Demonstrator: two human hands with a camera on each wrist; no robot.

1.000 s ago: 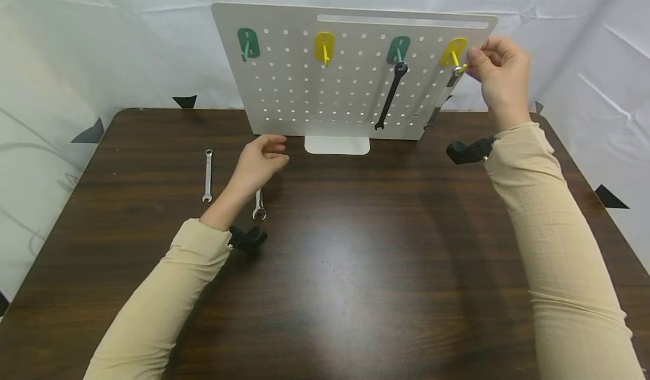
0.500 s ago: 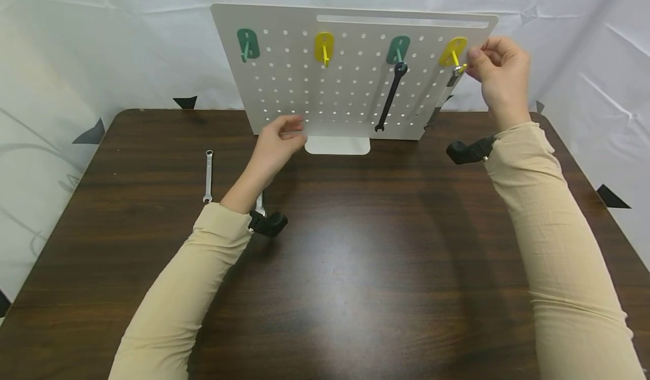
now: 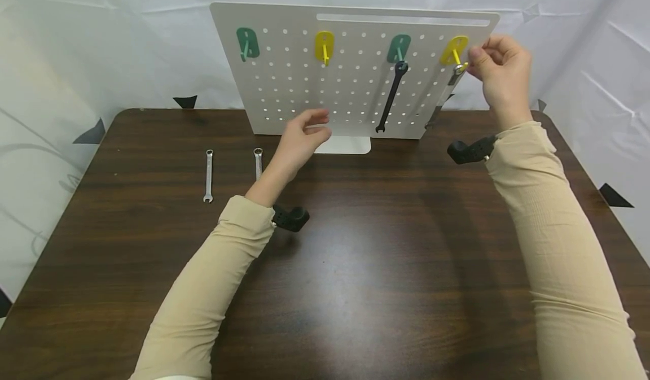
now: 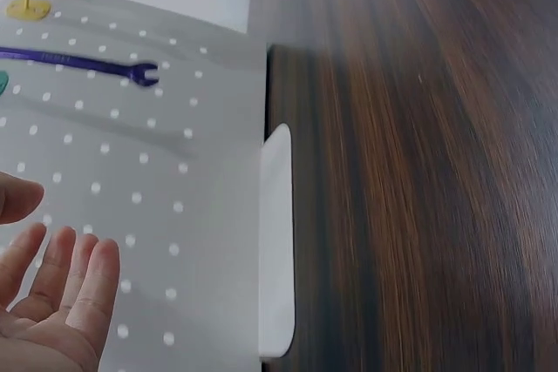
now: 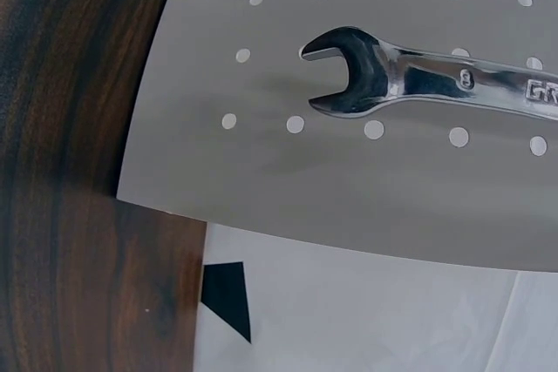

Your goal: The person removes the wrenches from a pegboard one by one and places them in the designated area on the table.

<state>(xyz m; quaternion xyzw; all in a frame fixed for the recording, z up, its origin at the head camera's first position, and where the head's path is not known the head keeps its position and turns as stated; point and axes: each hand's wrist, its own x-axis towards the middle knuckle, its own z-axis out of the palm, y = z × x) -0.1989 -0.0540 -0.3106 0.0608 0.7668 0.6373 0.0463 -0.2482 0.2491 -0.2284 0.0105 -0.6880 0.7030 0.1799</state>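
Note:
My right hand (image 3: 505, 78) pinches the right edge of the grey pegboard (image 3: 355, 100), thumb in front, beside a yellow hook (image 3: 453, 49). From that hook hangs a silver combination wrench (image 5: 436, 76), its open end downward. A dark purple combination wrench (image 3: 390, 95) hangs on the green hook (image 3: 398, 48) to its left. In front of the board's lower middle, my left hand (image 3: 299, 140) holds nothing; its fingers (image 4: 91, 289) are slightly bent, apart from the thumb. Two silver wrenches lie on the table, a left one (image 3: 209, 177) and another (image 3: 258, 162) partly hidden by my left forearm.
Another green hook (image 3: 247, 43) and a yellow hook (image 3: 324, 47) on the board's left half carry nothing. The board stands on a white foot (image 3: 350, 145) near the back of the dark wooden table (image 3: 386, 267). White sheeting (image 3: 152, 41) hangs behind.
My left hand has moved right along the board's lower edge, uncovering the upper end of the nearer silver wrench. My right hand and the hanging wrenches have stayed put.

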